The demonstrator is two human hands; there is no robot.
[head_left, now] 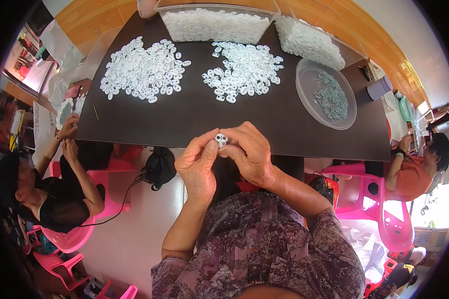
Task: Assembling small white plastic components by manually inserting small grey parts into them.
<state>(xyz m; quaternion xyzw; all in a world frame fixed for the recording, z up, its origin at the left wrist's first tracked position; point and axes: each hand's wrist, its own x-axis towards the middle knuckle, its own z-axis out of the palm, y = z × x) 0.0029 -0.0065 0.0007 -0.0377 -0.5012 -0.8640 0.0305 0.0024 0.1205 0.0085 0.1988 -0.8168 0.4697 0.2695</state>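
Note:
Just past the table's near edge, a small white plastic piece with dark round holes (221,140) is pinched between both my hands. My left hand (198,162) grips its left side with thumb and fingertips. On its other side, the thumb and fingers of my right hand (248,154) are closed on the same piece. Farther off on the dark table (184,119) lie two heaps of small white oval pieces with holes, a left heap (143,70) and a right heap (247,70). At the right, a round clear tray (304,107) holds many small grey-green parts (332,97).
Two clear bins of white pieces, one in the middle (214,27) and one at the right (309,42), stand along the far edge. A grey-purple cup (379,88) sits at the right. People sit on pink chairs at left (65,239) and right (396,229).

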